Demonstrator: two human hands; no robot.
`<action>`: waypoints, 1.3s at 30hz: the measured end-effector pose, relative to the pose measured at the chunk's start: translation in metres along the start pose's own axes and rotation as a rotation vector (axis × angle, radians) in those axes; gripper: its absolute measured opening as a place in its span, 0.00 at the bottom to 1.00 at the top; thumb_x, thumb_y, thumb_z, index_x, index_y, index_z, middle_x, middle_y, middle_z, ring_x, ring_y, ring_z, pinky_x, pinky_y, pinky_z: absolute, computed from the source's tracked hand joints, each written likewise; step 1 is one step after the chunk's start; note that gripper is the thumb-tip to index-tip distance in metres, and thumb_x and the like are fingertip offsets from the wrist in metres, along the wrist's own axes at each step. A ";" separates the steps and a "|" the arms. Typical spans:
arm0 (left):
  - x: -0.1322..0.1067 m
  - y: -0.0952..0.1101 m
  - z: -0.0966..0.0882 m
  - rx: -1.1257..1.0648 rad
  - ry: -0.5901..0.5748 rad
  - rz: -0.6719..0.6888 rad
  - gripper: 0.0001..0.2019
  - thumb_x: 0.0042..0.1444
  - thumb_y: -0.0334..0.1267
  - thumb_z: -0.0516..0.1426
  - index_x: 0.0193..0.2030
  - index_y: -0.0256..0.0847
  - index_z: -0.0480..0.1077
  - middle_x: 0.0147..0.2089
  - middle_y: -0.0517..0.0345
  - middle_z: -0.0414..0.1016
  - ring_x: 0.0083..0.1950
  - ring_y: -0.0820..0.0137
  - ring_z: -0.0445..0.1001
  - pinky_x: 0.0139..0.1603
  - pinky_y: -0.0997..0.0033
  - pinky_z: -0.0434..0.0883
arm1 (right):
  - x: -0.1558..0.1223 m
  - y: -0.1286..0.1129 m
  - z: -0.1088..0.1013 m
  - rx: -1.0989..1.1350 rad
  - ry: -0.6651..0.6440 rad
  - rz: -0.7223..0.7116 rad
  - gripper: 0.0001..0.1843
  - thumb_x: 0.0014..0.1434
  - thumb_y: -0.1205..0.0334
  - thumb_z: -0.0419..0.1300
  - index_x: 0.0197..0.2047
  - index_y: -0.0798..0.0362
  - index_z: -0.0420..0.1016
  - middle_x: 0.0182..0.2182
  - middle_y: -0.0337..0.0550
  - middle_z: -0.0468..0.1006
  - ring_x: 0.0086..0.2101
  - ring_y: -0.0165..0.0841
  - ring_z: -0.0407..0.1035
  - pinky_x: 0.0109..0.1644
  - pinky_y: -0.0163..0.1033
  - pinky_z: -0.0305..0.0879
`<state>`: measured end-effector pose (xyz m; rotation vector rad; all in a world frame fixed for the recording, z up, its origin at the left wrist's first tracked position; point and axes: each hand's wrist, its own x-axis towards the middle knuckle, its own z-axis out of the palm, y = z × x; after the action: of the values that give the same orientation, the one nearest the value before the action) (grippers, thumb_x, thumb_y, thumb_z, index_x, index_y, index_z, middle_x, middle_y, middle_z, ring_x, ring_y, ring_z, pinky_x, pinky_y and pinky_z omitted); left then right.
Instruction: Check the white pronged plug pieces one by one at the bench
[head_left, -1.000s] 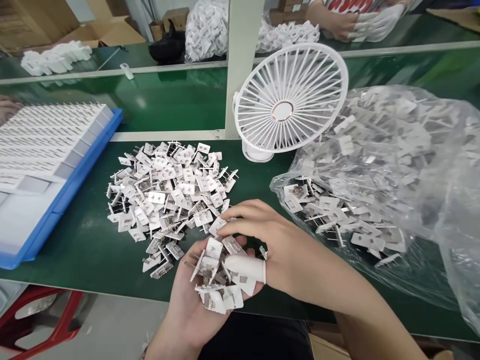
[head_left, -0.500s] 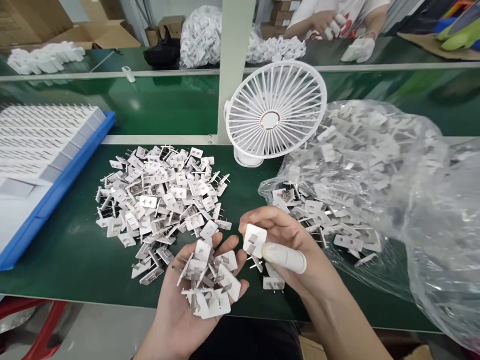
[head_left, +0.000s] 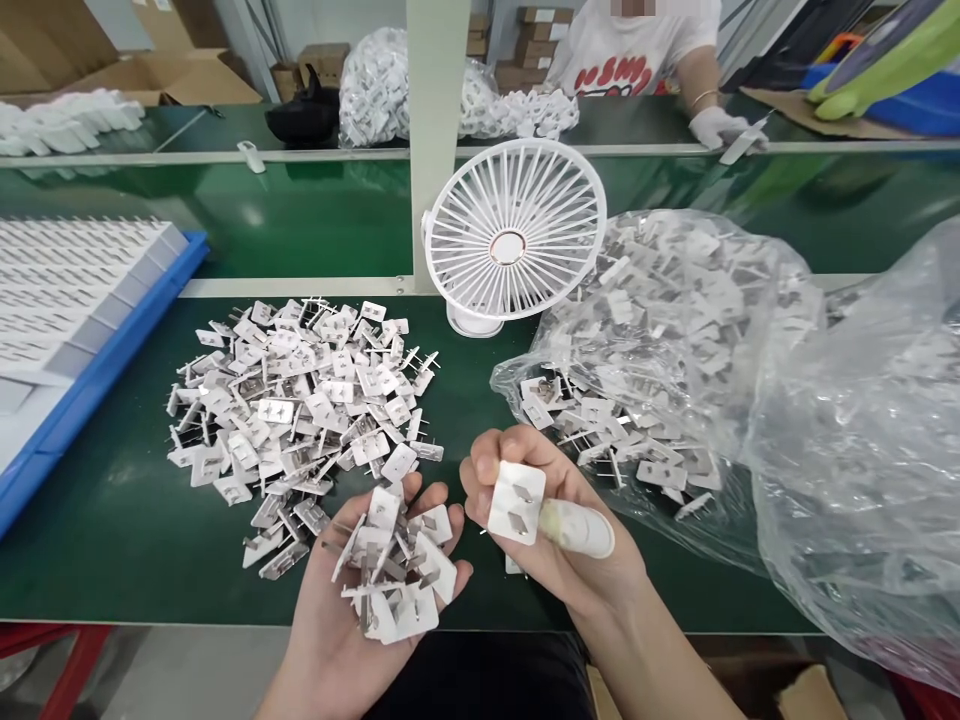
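My left hand [head_left: 352, 625] lies palm up at the table's near edge, cupping a handful of small white plug plates with metal prongs [head_left: 394, 565]. My right hand [head_left: 555, 525], with a white finger cot on the thumb, pinches one white plug plate [head_left: 516, 502] with its flat face toward me. A large loose heap of the same plug plates [head_left: 300, 400] lies on the green table [head_left: 120, 520] just left of my hands. A clear plastic bag [head_left: 712, 370] full of these plates lies open to the right.
A white desk fan [head_left: 514, 235] stands behind the heap beside a pale post [head_left: 436, 140]. A blue tray of white racked parts [head_left: 82, 300] sits at the left. Across the far table a person in a white shirt [head_left: 637, 60] works with a gloved hand.
My right hand has lifted one plate out of the left palm, drawn it to the right and turned it face up. The view has shifted right.
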<state>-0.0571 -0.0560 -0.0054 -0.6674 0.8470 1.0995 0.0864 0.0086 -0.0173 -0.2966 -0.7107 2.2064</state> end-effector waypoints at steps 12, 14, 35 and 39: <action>0.006 -0.004 -0.003 -0.012 -0.011 0.091 0.18 0.61 0.30 0.48 0.23 0.37 0.72 0.24 0.54 0.79 0.28 0.63 0.78 0.37 0.54 0.74 | 0.026 -0.012 0.035 -1.207 0.013 0.141 0.21 0.61 0.61 0.54 0.58 0.49 0.67 0.58 0.48 0.66 0.55 0.42 0.63 0.52 0.47 0.64; 0.007 -0.004 -0.002 0.003 -0.021 0.108 0.17 0.61 0.30 0.48 0.25 0.37 0.73 0.26 0.53 0.79 0.29 0.63 0.78 0.36 0.55 0.74 | 0.025 -0.016 0.037 -1.431 -0.099 0.114 0.14 0.62 0.62 0.53 0.50 0.52 0.73 0.54 0.48 0.71 0.58 0.43 0.58 0.56 0.49 0.60; 0.005 -0.005 0.003 -0.007 -0.023 0.024 0.19 0.63 0.35 0.47 0.26 0.36 0.74 0.24 0.53 0.79 0.24 0.66 0.76 0.37 0.56 0.74 | -0.001 0.005 0.010 -1.024 0.166 -0.058 0.05 0.55 0.66 0.62 0.36 0.51 0.70 0.28 0.37 0.71 0.30 0.29 0.67 0.35 0.34 0.65; 0.002 -0.005 0.003 -0.031 -0.027 0.030 0.19 0.63 0.35 0.47 0.28 0.36 0.75 0.24 0.52 0.79 0.25 0.64 0.77 0.31 0.57 0.74 | -0.006 0.005 0.010 -0.847 0.120 -0.187 0.08 0.56 0.66 0.63 0.40 0.47 0.73 0.33 0.39 0.75 0.33 0.29 0.70 0.39 0.33 0.67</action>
<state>-0.0507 -0.0539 -0.0051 -0.6666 0.8206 1.1487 0.0829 -0.0025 -0.0124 -0.7368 -1.5106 1.5915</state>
